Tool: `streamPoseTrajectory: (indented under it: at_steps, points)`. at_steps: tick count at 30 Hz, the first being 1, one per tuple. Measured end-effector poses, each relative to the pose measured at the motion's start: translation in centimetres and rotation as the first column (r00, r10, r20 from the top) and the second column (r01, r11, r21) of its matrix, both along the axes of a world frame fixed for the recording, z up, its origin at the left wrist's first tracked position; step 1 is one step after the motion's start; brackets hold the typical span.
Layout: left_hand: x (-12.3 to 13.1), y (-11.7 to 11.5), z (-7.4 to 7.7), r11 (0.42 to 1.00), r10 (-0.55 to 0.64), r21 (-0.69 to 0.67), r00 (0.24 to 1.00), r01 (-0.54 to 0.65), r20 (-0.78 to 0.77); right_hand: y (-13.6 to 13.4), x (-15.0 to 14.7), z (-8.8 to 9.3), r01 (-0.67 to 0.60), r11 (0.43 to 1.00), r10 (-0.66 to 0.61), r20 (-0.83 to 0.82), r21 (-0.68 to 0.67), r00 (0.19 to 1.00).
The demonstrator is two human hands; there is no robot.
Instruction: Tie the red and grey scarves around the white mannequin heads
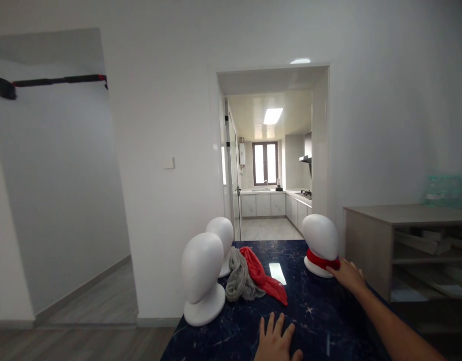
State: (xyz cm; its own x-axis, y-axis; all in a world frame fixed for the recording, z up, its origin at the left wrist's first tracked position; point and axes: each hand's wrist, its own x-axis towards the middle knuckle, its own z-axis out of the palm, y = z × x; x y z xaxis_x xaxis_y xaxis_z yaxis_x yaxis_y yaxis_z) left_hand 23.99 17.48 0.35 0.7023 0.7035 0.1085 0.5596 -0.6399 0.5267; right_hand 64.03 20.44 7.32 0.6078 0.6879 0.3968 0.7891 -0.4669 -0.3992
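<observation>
Around the neck of the white mannequin head (320,235) at the table's right side is a dark red band (322,260). My right hand (347,275) touches the band's right end with its fingertips; whether they pinch the cloth is too small to tell. My left hand (276,341) is spread low over the near part of the table, holding nothing. Two more bare white heads stand at the left, one nearer (202,271) and one behind it (221,235). Beside them a grey scarf (239,278) and a bright red scarf (261,276) lie bunched together.
The dark blue marbled table (302,321) reaches toward a doorway into a kitchen. A wooden shelf unit (369,250) with trays and papers stands at the right, with bottles (447,190) on top. White walls flank the doorway.
</observation>
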Motion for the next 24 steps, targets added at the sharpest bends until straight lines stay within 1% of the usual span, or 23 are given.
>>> streamPoseTrajectory:
  at_steps: [2,4,7,10,13,18,22,24]
  points:
    - [0.2,0.7,-1.1,1.0,0.003,0.009,1.0,-0.003,0.005,1.5,0.3,-0.2,0.011,0.995,-0.014,-0.03,-0.095,0.999]
    - [0.7,1.2,-2.4,0.998,0.039,0.048,0.999,-0.04,0.019,2.5,0.4,-0.5,0.025,0.986,-0.034,-0.053,-0.163,0.998]
    - [1.3,1.5,-3.9,0.987,0.093,0.121,0.993,-0.101,0.066,3.1,0.2,-0.8,0.028,0.98,-0.035,-0.031,-0.197,0.999]
    - [1.6,1.5,-4.5,0.982,0.105,0.151,0.991,-0.117,0.089,2.8,-0.4,-0.5,-0.006,0.978,0.008,0.009,-0.21,1.0]
    - [1.6,1.4,-4.1,0.985,0.103,0.128,0.992,-0.112,0.075,2.0,-1.2,0.2,-0.054,0.978,0.063,0.038,-0.203,0.997]
    - [1.3,1.5,-2.5,0.998,0.067,-0.017,0.997,-0.067,0.028,-0.3,-3.4,1.3,-0.133,0.977,0.141,0.035,-0.168,0.989]
    - [1.0,0.7,-0.4,0.992,0.073,-0.097,0.996,-0.077,-0.044,-3.4,-6.6,1.5,-0.206,0.968,0.211,0.02,-0.141,0.977]
    - [0.7,-0.1,0.9,0.988,0.108,-0.108,0.994,-0.11,-0.018,-5.4,-8.8,1.3,-0.253,0.96,0.254,-0.004,-0.118,0.967]
